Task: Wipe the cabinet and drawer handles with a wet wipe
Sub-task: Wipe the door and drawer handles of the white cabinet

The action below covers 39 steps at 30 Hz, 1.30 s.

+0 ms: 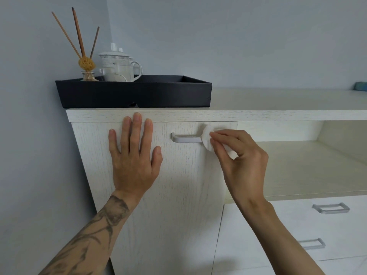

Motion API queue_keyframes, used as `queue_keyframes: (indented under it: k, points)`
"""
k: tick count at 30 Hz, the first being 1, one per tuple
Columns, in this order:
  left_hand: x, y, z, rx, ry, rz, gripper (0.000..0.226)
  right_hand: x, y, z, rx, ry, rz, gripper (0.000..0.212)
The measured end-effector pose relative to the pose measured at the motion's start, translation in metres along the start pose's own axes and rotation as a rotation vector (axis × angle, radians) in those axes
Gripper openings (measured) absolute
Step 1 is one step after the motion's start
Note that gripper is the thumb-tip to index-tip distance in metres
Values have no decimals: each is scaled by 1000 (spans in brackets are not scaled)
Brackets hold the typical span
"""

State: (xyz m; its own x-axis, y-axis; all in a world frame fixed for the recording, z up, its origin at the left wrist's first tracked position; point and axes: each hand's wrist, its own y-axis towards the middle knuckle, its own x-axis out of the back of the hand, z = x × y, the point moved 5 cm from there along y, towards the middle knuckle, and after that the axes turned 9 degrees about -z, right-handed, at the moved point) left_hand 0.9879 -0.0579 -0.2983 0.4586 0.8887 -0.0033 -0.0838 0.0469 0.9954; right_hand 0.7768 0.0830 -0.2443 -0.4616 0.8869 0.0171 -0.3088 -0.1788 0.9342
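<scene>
Brushed-metal and bar-shaped, the cabinet handle [186,138] lies with its long axis horizontal across the upper part of the pale wood-grain cabinet door [178,185], its left end bent back into the door. The right hand [238,155] pinches a white wet wipe [207,138] between thumb and fingertips, and the wipe covers the handle's right end, touching it. The left hand [135,155] lies flat on the door just left of the handle, fingers spread and pointing up, the middle fingertip reaching onto the edge of the cabinet top. Above the handle, on the cabinet top, sits a black tray [135,94] holding a reed diffuser [87,64] and a white lidded mug [119,66]. Below and to the right of the handle, two drawer handles [330,208] of the same metal run horizontally on white drawer fronts.
</scene>
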Motion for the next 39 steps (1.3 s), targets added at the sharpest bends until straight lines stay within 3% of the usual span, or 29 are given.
queue_keyframes:
  k: [10, 15, 19, 25, 30, 35, 39]
  points:
    - [0, 0, 1, -1, -2, 16, 69, -56, -1, 58, 160, -39, 297, 17]
    - [0, 0, 1, -6, 4, 31, 69, -41, 2, 44, 286, -94, 241, 16]
    - [1, 2, 1, 12, 12, 53, 69, -16, 6, 19, 287, -88, 146, 17]
    - [10, 5, -2, 19, 47, 135, 68, -2, 14, 2, 252, -121, 167, 13]
    - [40, 17, -10, 57, 58, 359, 66, 0, 25, 11, 200, -141, 250, 9]
    - [82, 55, -26, 151, 59, 644, 66, 1, 55, 28, -8, -126, 517, 7]
    - [111, 106, -34, 261, 43, 971, 66, 3, 102, 47, -145, -80, 706, 8]
